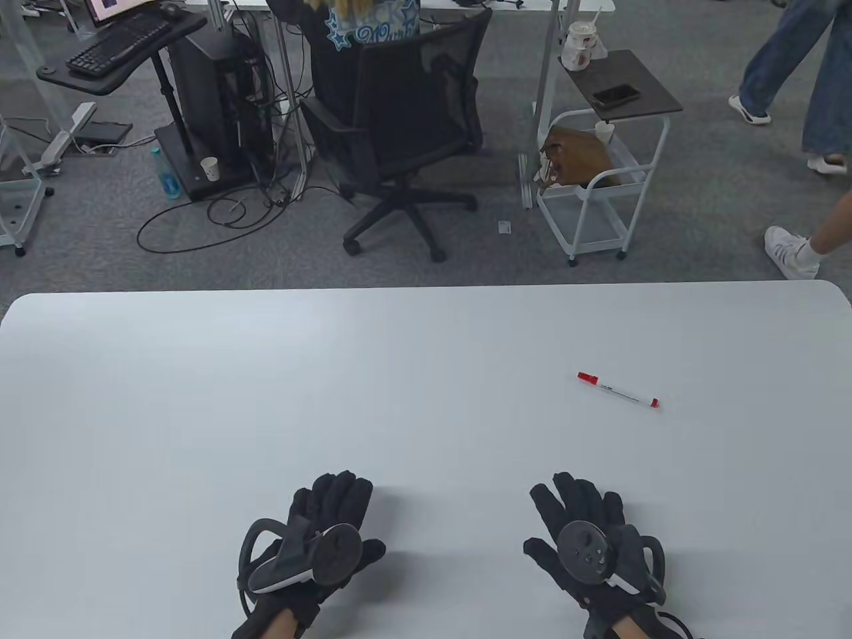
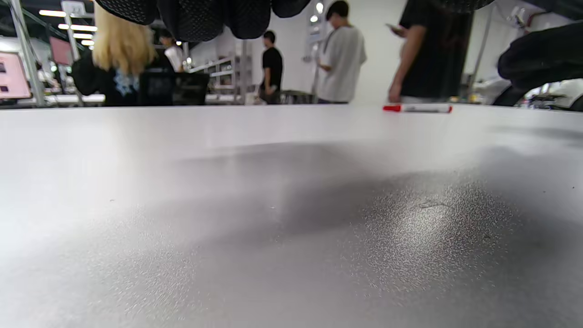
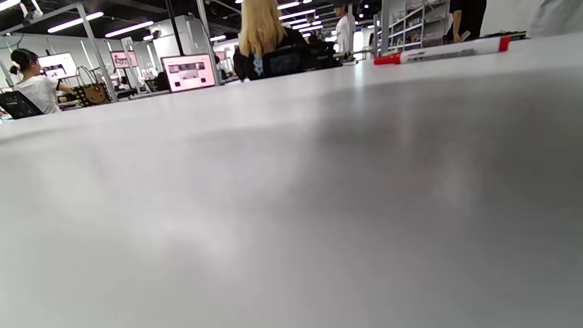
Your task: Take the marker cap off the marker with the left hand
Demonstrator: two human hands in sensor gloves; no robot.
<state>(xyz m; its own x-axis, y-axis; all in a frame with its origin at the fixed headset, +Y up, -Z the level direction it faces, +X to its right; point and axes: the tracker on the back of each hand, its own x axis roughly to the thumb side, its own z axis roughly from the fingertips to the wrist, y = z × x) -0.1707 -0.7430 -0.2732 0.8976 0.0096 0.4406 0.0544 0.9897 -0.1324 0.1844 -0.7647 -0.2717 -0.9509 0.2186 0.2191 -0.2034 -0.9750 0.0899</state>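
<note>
slim white marker (image 1: 618,389), red cap (image 1: 587,378), smooth table (image 1: 266,399)

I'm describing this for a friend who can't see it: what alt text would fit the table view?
A white marker with a red cap lies alone on a pale table, beyond and slightly right of the right hand. The left hand and the right, both in black sensor gloves, rest palm-down near the table's front edge, touching nothing else.
</note>
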